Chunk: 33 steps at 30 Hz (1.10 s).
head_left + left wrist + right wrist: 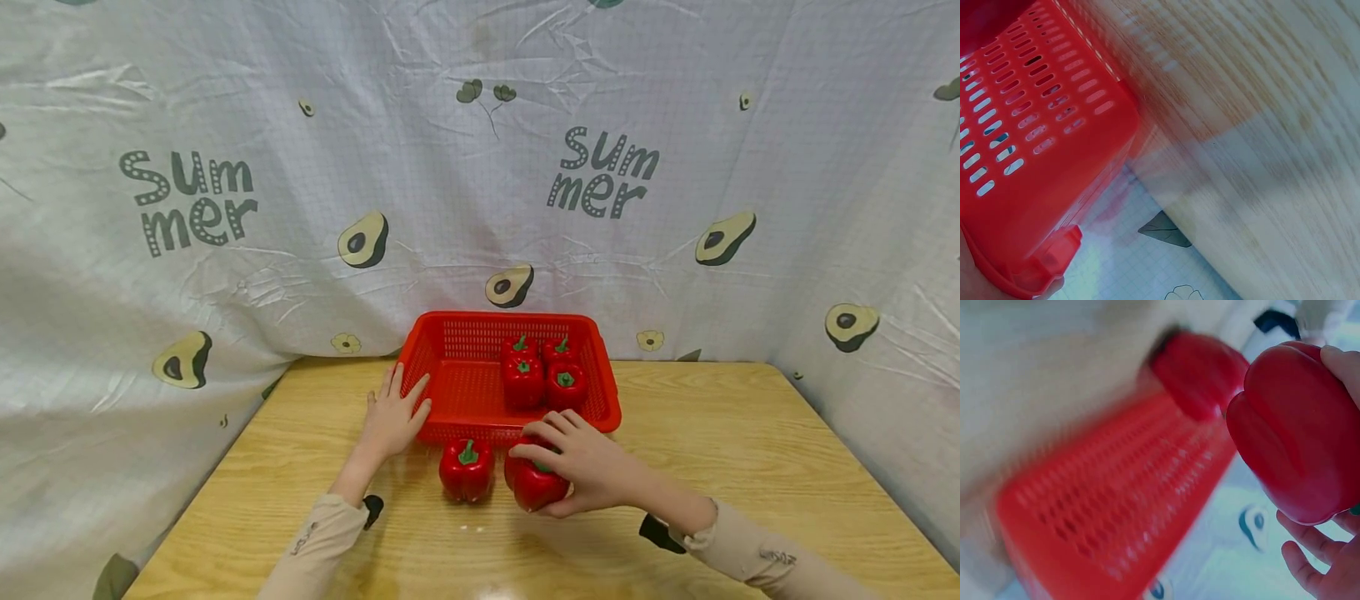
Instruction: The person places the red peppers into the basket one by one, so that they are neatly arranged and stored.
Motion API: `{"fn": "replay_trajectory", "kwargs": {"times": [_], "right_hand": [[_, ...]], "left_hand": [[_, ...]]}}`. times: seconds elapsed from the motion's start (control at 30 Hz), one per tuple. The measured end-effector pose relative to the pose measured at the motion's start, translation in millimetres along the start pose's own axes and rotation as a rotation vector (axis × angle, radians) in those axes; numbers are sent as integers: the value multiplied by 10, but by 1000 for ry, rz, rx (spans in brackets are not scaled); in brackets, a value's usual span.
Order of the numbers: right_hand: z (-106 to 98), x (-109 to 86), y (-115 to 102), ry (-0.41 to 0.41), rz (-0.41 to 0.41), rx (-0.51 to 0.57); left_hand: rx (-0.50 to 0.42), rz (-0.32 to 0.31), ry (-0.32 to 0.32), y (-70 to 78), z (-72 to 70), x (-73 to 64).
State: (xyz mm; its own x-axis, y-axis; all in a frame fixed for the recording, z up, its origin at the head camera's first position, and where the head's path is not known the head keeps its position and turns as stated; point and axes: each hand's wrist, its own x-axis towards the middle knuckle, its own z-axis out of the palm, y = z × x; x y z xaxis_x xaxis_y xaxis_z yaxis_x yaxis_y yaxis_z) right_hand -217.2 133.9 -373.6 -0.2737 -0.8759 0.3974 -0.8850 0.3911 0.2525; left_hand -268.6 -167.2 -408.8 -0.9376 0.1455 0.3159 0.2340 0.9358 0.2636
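My right hand (pixel 592 462) grips a glossy red bell pepper (pixel 531 486) in front of the red plastic basket (pixel 450 319). The right wrist view shows that pepper (pixel 1300 434) large, with the thumb on one side and fingers on the other. Another red bell pepper (pixel 467 471) stands on the table just left of it, green stem up. My left hand (pixel 390 421) rests at the basket's left side, its fingers extended and spread over the rim. Several red peppers (pixel 522 383) stand together in the basket's right half.
A wooden table (pixel 300 442) carries everything. Behind it and at both sides hangs a pale cloth (pixel 420 167) printed with avocados and lettering. The basket stands near the table's back edge.
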Motion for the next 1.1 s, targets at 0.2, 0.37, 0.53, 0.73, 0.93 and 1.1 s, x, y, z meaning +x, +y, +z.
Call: {"fn": "replay_trajectory", "kwargs": {"times": [0.2,0.37,0.53,0.73,0.93,1.1], "right_hand": [[-172,14,226,53,50,-40],[-253,45,442,97,74,-60],[-276,90,635,106,103,-46],[-247,186,816,88,172,-31],[-212,314,973,58,249,13],[-178,420,1101,27,313,29]], "left_hand": [[12,6,-3,20,-12,-15],[4,4,-2,35,-9,-7],[0,1,3,41,-18,-6],[11,-2,-6,41,-33,-14],[20,-3,-13,41,-30,-14],[22,0,-9,40,-16,0]]}}
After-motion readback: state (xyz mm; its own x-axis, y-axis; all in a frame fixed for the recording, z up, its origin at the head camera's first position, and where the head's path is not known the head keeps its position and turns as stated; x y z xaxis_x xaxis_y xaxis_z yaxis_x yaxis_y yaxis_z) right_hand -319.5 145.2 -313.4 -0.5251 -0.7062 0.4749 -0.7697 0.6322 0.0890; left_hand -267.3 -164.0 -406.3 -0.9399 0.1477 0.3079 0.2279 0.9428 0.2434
